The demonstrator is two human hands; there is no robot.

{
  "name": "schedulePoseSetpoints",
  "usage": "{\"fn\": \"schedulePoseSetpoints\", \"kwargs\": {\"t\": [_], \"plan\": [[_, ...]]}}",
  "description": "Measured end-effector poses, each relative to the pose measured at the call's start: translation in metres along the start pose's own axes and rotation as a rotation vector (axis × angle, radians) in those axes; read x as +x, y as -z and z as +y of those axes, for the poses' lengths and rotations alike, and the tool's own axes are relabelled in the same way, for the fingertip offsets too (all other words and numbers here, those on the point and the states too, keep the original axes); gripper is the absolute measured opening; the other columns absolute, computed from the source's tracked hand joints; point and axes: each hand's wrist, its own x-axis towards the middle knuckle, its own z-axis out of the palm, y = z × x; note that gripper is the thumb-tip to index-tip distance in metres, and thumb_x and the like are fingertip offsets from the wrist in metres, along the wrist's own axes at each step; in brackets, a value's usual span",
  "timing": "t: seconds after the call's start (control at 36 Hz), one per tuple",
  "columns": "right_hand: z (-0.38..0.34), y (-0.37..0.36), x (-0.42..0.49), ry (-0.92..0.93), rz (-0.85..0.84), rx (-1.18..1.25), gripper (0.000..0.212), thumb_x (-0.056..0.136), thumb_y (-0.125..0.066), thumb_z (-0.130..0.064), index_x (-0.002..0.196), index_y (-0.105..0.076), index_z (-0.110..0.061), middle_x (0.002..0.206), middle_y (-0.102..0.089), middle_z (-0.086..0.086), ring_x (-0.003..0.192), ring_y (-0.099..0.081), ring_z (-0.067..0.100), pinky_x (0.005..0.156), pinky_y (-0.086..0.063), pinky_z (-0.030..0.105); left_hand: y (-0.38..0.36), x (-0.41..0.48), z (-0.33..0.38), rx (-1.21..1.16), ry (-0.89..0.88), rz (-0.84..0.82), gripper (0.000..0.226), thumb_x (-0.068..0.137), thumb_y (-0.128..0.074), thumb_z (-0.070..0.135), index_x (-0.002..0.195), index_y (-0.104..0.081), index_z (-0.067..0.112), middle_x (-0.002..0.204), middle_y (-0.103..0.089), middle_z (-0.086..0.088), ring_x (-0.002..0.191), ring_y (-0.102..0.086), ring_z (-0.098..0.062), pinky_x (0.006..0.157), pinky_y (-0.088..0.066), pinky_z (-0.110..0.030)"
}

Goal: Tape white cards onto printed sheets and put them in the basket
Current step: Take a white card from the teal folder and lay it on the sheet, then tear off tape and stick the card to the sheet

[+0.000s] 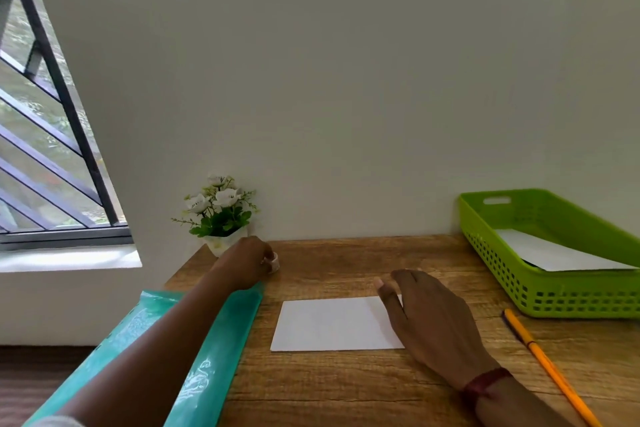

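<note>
Left hand (pixel 247 262) grips tape roll (pixel 274 262), fingers curled round it. Right hand (pixel 429 319) lies flat, fingers straight, on sheet (pixel 329 322).

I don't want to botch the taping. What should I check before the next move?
1. Left hand on tape roll: ok, it grips it.
2. Right hand pressing white sheet flat: ok.
3. White sheet fully on wooden table: ok.
4. Sheet's printed side up: cannot tell.
5. Tape end free: cannot tell.
6. Green basket has room: ok, one paper inside.
</note>
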Motion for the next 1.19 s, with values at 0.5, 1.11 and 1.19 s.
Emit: {"fn": "schedulePoseSetpoints", "kwargs": {"t": [0.5, 1.11, 1.19], "plan": [[-0.005, -0.002, -0.002, -0.016, -0.007, 0.049, 0.067, 0.089, -0.005, -0.066, 0.122, -0.052, -0.032, 0.119, -0.060, -0.011, 0.106, -0.057, 0.006, 0.081, -0.049, 0.026, -0.007, 0.015, 0.011, -0.092, 0.129, 0.117, 0.024, 0.087, -0.069, 0.037, 0.070, -0.068, 0.020, 0.085, -0.054, -0.002, 0.081, -0.059, -0.014, 0.073, -0.049, -0.029], [-0.009, -0.001, -0.004, 0.002, -0.120, 0.397, 0.041, 0.095, -0.040, -0.056, 0.129, -0.053, -0.037, 0.134, -0.056, -0.020, 0.122, -0.049, 0.001, 0.096, -0.035, 0.018, 0.019, -0.107, 0.126, -0.988, 0.187, 0.115, 0.015, 0.084, -0.074, 0.035, 0.070, -0.076, 0.028, 0.088, -0.070, 0.014, 0.085, -0.064, -0.006, 0.081, -0.057, -0.037], [-0.009, -0.006, -0.005, -0.005, -0.117, 0.571, 0.045, 0.088, -0.051, -0.059, 0.128, -0.053, -0.040, 0.130, -0.058, -0.022, 0.122, -0.052, 0.001, 0.104, -0.044, 0.030, 0.015, -0.112, 0.131, -1.116, 0.165, 0.102, 0.008, 0.083, -0.076, 0.031, 0.076, -0.078, 0.027, 0.084, -0.071, 0.019, 0.079, -0.067, -0.004, 0.082, -0.058, -0.036]]}}
